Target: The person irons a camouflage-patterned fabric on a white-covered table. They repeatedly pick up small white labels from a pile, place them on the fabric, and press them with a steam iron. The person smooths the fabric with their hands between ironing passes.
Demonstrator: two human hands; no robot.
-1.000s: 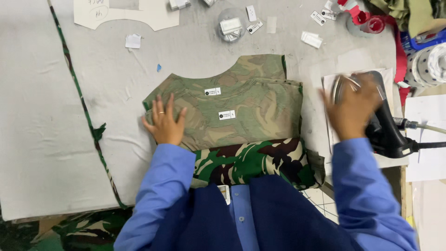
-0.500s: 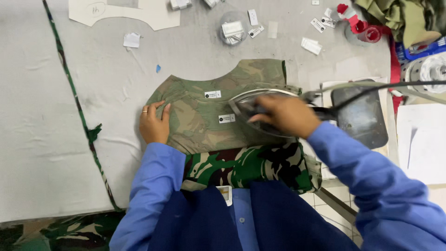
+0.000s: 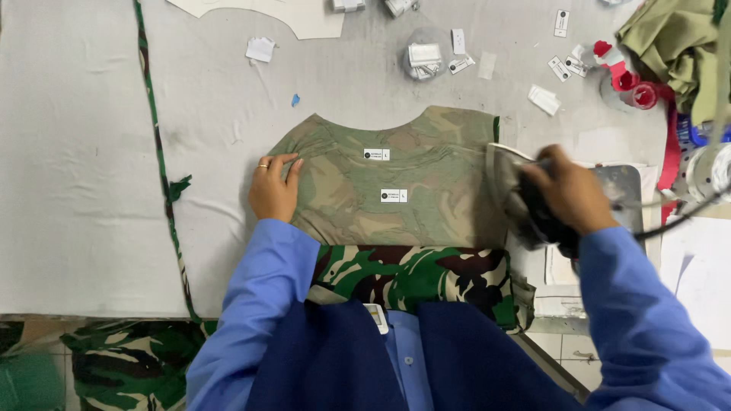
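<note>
A broad grey padded work table (image 3: 99, 167) was seen covering nearly the whole view. At its middle a faded olive-and-tan camouflage garment piece (image 3: 358, 198) with a scooped neckline was laid flat, inside out, and two small white labels (image 3: 392, 195) were borne on its upper face. Its lower edge was overlapped by a darker green, brown and black camouflage fabric (image 3: 419, 278) hanging over the table's near edge. The left hand (image 3: 272, 189) was pressed palm-down on the garment's left edge, the fingers spread and nothing gripped. The right hand (image 3: 567, 194) was closed around the handle of a dark electric iron with a metal soleplate (image 3: 525, 202), which was held at the garment's right edge, tilted up; whether the soleplate touched the cloth could not be told, as that part was blurred. A thin green camouflage strip (image 3: 156, 144) was stretched down the table's left. Small white paper tags (image 3: 560, 65) were scattered along the far side.
</note>
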